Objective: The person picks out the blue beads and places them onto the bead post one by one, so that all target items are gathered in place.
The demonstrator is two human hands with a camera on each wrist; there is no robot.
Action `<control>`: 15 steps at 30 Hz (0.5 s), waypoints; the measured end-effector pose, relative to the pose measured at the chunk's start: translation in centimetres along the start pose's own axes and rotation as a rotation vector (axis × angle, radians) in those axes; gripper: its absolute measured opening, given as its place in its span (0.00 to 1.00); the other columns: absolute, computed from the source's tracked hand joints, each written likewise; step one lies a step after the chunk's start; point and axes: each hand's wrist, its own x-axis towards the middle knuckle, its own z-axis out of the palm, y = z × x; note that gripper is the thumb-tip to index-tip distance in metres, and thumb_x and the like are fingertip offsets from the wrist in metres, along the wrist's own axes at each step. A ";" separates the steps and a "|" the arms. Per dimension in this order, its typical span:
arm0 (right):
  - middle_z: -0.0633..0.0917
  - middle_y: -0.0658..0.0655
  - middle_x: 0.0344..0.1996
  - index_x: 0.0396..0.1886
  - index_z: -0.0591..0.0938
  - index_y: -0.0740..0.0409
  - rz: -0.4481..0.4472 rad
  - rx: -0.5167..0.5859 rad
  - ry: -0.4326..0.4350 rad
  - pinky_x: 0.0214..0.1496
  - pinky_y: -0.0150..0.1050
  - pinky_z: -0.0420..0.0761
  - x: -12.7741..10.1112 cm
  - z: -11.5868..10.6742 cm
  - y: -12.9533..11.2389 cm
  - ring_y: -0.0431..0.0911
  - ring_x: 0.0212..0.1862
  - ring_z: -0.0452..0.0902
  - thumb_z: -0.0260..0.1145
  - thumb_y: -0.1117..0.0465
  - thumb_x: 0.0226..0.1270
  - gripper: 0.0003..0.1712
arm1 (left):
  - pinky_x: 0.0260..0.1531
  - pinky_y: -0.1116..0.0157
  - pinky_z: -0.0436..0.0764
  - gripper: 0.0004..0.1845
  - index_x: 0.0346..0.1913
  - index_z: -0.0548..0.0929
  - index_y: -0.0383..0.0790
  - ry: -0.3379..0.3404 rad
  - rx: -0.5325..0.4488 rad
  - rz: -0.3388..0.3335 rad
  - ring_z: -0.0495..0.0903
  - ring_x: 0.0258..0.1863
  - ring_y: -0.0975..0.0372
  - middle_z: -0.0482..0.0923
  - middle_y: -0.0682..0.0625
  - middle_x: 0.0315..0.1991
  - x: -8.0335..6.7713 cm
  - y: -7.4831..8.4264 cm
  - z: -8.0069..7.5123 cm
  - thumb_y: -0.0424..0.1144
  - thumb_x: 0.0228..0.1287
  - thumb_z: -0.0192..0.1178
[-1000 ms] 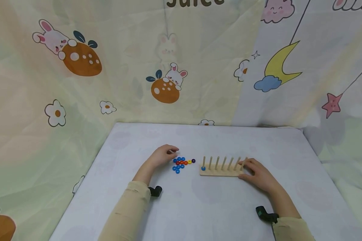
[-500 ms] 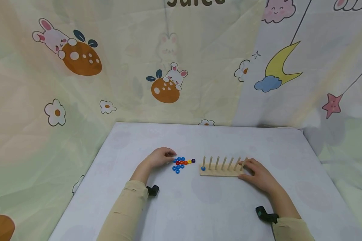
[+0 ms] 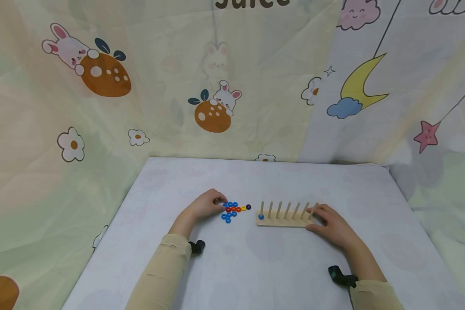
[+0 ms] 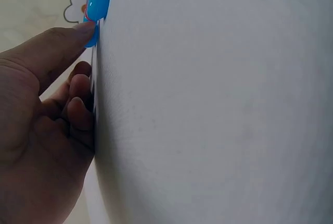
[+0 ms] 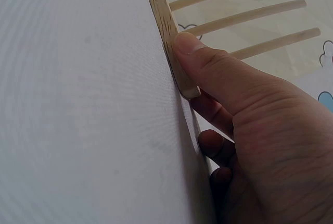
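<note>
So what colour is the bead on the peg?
The bead is blue; it shows best in the head view.

Beads (image 3: 234, 209) left of the tan rack (image 3: 284, 222) are blue, red, orange, yellow and dark; the cloth (image 3: 263, 112) behind it is rabbit-printed.

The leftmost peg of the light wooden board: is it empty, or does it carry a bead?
Not empty: in the head view, a round blue bead sits low on the slim wooden peg.
</note>
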 end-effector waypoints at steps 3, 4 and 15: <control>0.78 0.54 0.54 0.58 0.81 0.49 0.001 -0.002 0.003 0.62 0.60 0.70 0.0 0.0 0.0 0.57 0.62 0.71 0.72 0.42 0.60 0.29 | 0.56 0.58 0.75 0.09 0.47 0.85 0.52 0.009 0.007 0.012 0.74 0.47 0.61 0.77 0.53 0.48 0.0 0.1 0.1 0.42 0.65 0.66; 0.78 0.54 0.54 0.58 0.81 0.49 0.002 -0.002 0.003 0.62 0.60 0.70 0.0 0.0 0.0 0.57 0.62 0.71 0.72 0.42 0.60 0.29 | 0.56 0.58 0.75 0.09 0.47 0.85 0.52 0.011 0.009 0.010 0.74 0.47 0.61 0.77 0.53 0.48 0.0 0.1 0.1 0.42 0.65 0.66; 0.79 0.54 0.54 0.58 0.81 0.48 0.008 -0.006 0.008 0.62 0.60 0.70 -0.1 0.0 -0.1 0.57 0.62 0.72 0.71 0.41 0.60 0.29 | 0.54 0.58 0.75 0.08 0.46 0.84 0.53 0.035 0.006 -0.017 0.74 0.46 0.61 0.77 0.54 0.47 -0.2 0.1 0.2 0.45 0.66 0.65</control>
